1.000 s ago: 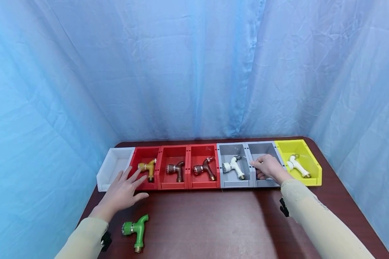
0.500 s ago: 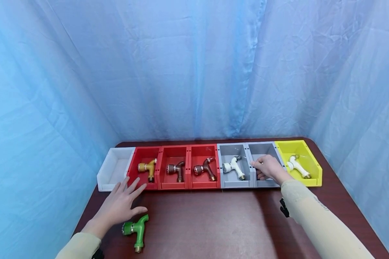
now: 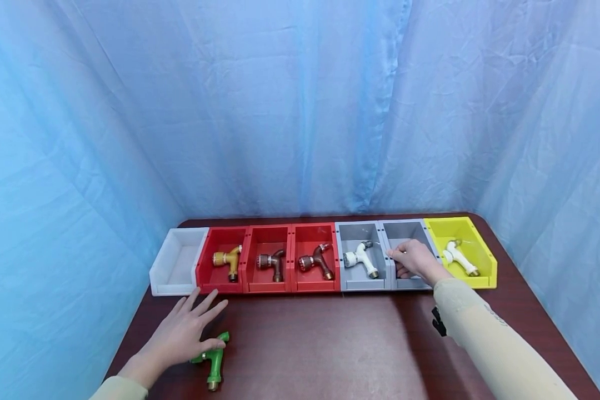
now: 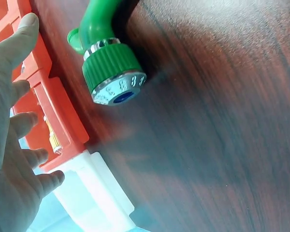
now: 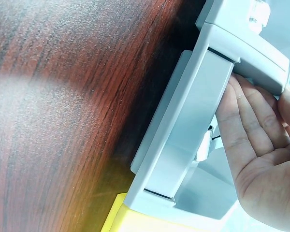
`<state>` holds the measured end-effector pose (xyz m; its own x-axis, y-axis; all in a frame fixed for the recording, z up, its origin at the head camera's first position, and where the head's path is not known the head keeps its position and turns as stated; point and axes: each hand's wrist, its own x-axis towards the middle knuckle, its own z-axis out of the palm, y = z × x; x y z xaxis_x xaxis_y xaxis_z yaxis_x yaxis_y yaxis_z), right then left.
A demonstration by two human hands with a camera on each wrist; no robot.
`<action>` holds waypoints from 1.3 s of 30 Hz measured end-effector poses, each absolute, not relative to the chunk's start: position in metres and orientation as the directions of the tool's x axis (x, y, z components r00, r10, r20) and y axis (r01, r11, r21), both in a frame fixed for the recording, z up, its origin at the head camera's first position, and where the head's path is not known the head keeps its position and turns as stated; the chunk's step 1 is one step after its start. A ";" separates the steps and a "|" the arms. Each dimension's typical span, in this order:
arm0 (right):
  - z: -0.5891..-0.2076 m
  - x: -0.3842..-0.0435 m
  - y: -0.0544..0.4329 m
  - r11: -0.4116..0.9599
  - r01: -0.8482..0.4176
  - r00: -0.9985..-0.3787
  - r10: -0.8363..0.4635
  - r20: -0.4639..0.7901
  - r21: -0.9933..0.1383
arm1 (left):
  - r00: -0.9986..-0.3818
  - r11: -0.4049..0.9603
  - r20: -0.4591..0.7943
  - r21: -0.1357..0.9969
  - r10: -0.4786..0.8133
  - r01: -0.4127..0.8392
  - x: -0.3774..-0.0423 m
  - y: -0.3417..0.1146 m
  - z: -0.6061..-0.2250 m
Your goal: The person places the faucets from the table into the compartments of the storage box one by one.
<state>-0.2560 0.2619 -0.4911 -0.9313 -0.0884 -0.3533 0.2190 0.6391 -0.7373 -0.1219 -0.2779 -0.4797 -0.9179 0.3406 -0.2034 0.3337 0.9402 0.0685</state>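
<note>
My left hand [image 3: 180, 331], fingers spread, hovers over the table and overlaps a green tap [image 3: 215, 369] in the head view. In the left wrist view the tap's ribbed green handle [image 4: 111, 67] shows beside the hand, which holds nothing. At the second grey bin from the left, my right hand [image 3: 414, 259] grips the side wall it shares with the neighbouring grey bin [image 3: 365, 284], curled fingers inside and thumb at the wall's top edge. A small white piece [image 5: 203, 147] shows in that bin below the fingers; the rest of it is hidden.
A row of bins spans the table's back: a white bin [image 3: 172, 289], several red ones with a yellow-brown tap [image 3: 232, 261] and brown taps [image 3: 276, 264], the grey ones with a white tap [image 3: 365, 260], and a yellow bin [image 3: 487, 266] with another white tap [image 3: 462, 257]. Blue curtains surround the table.
My left hand has drawn back from the red bin toward the front of the table, and now covers part of the green tap. The right hand stays in place.
</note>
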 end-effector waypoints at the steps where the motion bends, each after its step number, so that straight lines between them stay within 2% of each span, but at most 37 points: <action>1: -0.491 -0.256 0.262 0.640 0.219 -0.931 -0.088 -0.354 -0.737 | -0.915 0.938 -0.209 0.075 0.347 0.338 -0.121 -0.278 -0.480; 7: -0.491 -0.257 0.262 0.647 0.233 -0.927 -0.077 -0.366 -0.726 | -0.870 0.908 -0.260 0.124 0.419 0.401 -0.113 -0.278 -0.482; 13: -0.491 -0.257 0.262 0.642 0.236 -0.927 -0.076 -0.366 -0.730 | -0.794 0.844 -0.288 0.214 0.536 0.492 -0.106 -0.282 -0.486; 18: -0.491 -0.257 0.262 0.647 0.234 -0.928 -0.074 -0.365 -0.726 | -0.728 0.772 -0.264 0.288 0.632 0.566 -0.101 -0.286 -0.490; 25: -0.492 -0.256 0.262 0.648 0.230 -0.929 -0.075 -0.361 -0.726 | -0.662 0.715 -0.271 0.293 0.699 0.635 -0.097 -0.290 -0.497; 31: -0.492 -0.256 0.261 0.653 0.228 -0.930 -0.074 -0.360 -0.722 | -0.644 0.719 -0.321 0.291 0.695 0.631 -0.092 -0.293 -0.503; 39: -0.492 -0.255 0.262 0.658 0.234 -0.928 -0.066 -0.365 -0.715 | -0.655 0.746 -0.359 0.274 0.665 0.607 -0.088 -0.294 -0.507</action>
<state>-0.2553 0.2616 -0.4923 -0.9285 -0.0664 -0.3654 0.2345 0.6583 -0.7153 -0.0882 -0.2935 -0.5069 -0.6553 0.6646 -0.3590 0.6068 0.7462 0.2738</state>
